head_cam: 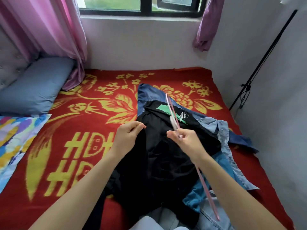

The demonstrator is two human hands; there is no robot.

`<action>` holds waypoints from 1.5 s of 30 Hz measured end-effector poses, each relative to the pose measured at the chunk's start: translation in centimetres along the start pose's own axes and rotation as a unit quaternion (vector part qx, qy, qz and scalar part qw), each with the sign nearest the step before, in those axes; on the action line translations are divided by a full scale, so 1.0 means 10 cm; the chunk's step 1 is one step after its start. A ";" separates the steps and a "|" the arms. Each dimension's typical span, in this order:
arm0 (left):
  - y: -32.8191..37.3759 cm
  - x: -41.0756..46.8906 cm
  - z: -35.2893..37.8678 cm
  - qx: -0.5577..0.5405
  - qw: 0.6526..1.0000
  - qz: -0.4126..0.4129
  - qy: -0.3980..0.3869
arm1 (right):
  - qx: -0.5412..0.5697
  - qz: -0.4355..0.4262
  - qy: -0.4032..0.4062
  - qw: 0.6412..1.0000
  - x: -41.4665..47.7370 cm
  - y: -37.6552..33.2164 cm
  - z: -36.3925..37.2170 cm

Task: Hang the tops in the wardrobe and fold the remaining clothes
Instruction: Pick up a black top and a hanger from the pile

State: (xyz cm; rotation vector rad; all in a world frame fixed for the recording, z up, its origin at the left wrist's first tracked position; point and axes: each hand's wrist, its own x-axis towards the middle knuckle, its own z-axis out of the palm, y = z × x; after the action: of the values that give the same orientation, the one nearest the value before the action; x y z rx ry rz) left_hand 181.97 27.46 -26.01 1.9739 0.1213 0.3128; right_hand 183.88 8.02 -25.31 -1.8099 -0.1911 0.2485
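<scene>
Fingers [138, 127] of left hand [127, 136] pinch black top [166, 163]; right hand [187, 141] grips pink hanger [207, 196]. Risk: hanger snagging fabric, top slipping off.

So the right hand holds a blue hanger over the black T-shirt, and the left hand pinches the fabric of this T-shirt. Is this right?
Not quite: the hanger is pink, not blue. The head view shows the right hand holding it over the black T-shirt, and the left hand pinches the fabric of this T-shirt.
</scene>
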 end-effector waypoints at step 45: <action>-0.21 -0.08 -0.40 -0.112 0.985 -0.110 -0.070 | -0.142 0.043 0.031 0.988 0.41 -0.15 -0.44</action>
State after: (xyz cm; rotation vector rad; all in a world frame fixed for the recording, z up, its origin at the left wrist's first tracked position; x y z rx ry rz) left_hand 180.25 31.68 -26.47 1.7342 0.2030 0.0405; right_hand 189.06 5.35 -23.06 -2.1086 -0.1078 0.2345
